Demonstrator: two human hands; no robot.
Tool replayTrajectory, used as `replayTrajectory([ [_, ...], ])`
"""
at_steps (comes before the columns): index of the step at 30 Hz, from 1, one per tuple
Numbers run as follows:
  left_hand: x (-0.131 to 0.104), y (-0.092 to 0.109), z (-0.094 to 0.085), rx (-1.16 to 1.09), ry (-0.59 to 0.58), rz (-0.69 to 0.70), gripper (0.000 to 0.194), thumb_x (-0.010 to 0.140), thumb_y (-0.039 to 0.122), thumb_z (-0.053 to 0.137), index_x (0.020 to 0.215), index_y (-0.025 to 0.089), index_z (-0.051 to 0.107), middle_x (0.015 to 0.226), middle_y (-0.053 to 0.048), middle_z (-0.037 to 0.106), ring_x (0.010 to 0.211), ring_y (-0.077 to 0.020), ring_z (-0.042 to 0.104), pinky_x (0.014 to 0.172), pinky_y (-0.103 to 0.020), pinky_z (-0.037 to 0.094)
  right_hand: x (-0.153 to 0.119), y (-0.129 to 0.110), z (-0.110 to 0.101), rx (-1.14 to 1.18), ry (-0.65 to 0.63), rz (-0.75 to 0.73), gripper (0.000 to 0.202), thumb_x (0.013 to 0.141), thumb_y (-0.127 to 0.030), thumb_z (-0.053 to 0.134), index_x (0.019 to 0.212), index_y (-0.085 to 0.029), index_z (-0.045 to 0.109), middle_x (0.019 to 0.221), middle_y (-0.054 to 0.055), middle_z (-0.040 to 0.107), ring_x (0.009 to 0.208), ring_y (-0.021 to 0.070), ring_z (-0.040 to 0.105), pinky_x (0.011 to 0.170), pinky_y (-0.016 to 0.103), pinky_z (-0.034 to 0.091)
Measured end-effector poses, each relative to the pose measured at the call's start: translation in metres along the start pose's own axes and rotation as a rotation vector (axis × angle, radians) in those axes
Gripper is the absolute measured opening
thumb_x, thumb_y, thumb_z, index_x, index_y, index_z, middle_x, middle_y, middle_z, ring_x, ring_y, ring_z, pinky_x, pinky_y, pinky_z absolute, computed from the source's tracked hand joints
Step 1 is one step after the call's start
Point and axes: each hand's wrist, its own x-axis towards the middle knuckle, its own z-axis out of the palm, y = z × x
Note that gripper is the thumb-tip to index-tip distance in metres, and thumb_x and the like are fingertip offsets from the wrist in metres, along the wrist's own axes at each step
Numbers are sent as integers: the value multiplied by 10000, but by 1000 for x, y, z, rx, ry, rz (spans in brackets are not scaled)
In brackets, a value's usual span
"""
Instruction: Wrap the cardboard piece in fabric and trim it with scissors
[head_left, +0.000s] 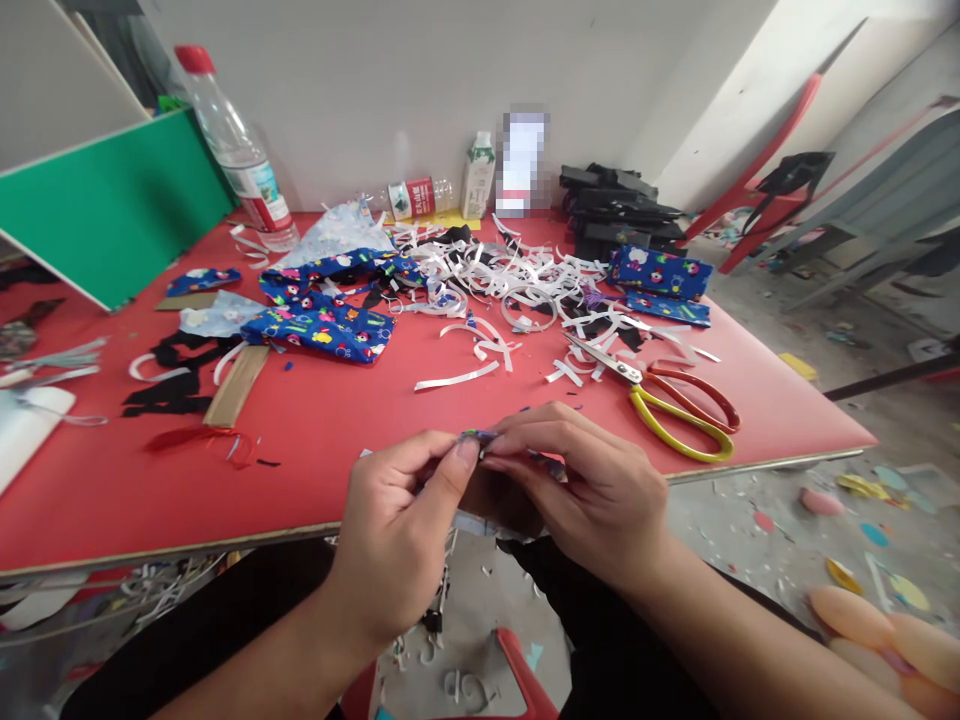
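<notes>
A: Check the grip. What are your fingers doing?

B: The fingers of your left hand (405, 515) pinch the upper edge of the fabric piece (504, 500). Those of your right hand (596, 490) pinch the same edge just beside them. The fingertips hide the exact fold or seam.

A: Why set the two pinches so close?

B: Presumably to control a short length of edge from both sides. The brown face hangs below, between your hands.

A: Locate the piece relative to the scissors (634, 377).

B: It is left of the scissors and nearer to you, at the near edge of the counter (315, 480). This position likely gives your forearms room.

A: Why do the scissors lie that way?

B: Their handles face your right side, which would suit a right-hand reach. The blades point away, toward the white strips (495, 268).

A: Continue outward.

B: The strips lie beyond and left of the scissors, probably to leave you elbow room. Blue printed cloth (322, 335) lies well left of the scissors. A folded blue bundle (664, 272) lies just beyond them; a black stack (619, 205), presumably piled to save space, lies farther beyond.
</notes>
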Motion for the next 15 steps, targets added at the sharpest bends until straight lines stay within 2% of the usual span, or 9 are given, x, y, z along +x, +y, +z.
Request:
replayTrajectory([
  [10, 3, 2, 1, 11, 0, 19, 209, 1006, 372, 682, 992, 248, 850, 744, -9, 691, 726, -156, 596, 668, -262, 522, 2, 0, -1, -35, -37, -11, 134, 995, -100, 642, 980, -226, 682, 907, 42, 752, 805, 165, 722, 734, 309, 621],
  [15, 1, 2, 1, -31, -7, 15, 203, 1010, 363, 676, 978, 253, 843, 768, -9, 716, 736, -158, 626, 694, -265, 545, 0, 0, 1, -27, -6, -20, 131, 981, -86, 675, 1010, -214, 674, 929, 35, 753, 838, 145, 720, 767, 277, 606],
])
